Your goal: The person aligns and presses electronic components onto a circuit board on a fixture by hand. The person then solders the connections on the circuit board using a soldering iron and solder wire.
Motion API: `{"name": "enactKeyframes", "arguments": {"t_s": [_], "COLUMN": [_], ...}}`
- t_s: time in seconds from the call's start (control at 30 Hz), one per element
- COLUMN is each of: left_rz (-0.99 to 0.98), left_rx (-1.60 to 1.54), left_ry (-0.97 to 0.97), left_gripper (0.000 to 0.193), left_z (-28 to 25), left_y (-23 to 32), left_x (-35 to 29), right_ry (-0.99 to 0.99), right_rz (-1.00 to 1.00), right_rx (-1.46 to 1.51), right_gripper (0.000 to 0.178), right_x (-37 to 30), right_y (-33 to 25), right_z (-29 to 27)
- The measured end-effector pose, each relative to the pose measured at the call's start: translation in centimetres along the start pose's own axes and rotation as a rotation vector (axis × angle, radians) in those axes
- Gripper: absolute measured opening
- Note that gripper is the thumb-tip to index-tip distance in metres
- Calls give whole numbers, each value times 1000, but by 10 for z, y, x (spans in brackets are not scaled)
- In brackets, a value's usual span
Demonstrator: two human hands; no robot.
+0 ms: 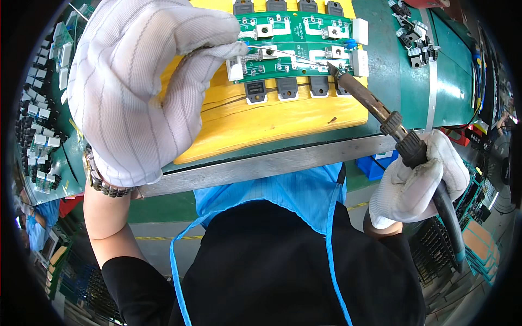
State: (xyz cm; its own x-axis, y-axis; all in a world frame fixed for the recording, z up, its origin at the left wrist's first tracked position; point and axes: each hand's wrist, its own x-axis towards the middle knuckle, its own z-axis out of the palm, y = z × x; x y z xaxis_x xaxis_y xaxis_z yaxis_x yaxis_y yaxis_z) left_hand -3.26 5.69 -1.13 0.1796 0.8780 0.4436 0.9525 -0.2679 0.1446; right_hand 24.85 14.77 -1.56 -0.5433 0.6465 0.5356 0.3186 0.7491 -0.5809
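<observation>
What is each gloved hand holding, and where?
Right hand grips the soldering iron by its dark handle. Left hand pinches thin solder wire near its end.

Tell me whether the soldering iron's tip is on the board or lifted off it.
On it: the soldering iron tip meets the solder wire end on the green circuit board.

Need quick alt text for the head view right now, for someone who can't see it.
A gloved right hand holds a soldering iron with its tip on a green circuit board, while the gloved left hand feeds thin solder wire to the same spot. The board lies on a yellow block on a green workbench.
</observation>
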Motion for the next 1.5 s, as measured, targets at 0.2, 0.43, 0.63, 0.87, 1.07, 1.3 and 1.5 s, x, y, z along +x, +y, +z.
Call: {"name": "enactKeyframes", "arguments": {"t_s": [0.2, 0.43, 0.63, 0.87, 1.07, 1.3, 1.5], "left_rz": [44, 36, -26, 39, -41, -25, -11], "left_rx": [-3, -41, -41, -16, -20, 19, -1], "left_ry": [0, -5, 61, -3, 132, 126, 45], "left_gripper": [14, 13, 14, 14, 17, 16, 12], "left_z": [2, 4, 5, 1, 15, 17, 2], "left_y": [0, 1, -2, -1, 13, 19, 0], "left_x": [6, 5, 2, 4, 6, 7, 1], "right_ry": [174, 197, 144, 169, 179, 142, 95], "right_rz": [121, 138, -77, 138, 106, 116, 127], "right_rx": [-24, -98, -132, -47, 0, 6, -33], "right_gripper": [29, 30, 30, 39, 31, 31, 37], "right_x": [-8, -9, -7, -9, -14, -14, -9], "right_y": [5, 5, 5, 5, 10, 10, 6], "right_z": [5, 4, 2, 2, 8, 5, 3]}}
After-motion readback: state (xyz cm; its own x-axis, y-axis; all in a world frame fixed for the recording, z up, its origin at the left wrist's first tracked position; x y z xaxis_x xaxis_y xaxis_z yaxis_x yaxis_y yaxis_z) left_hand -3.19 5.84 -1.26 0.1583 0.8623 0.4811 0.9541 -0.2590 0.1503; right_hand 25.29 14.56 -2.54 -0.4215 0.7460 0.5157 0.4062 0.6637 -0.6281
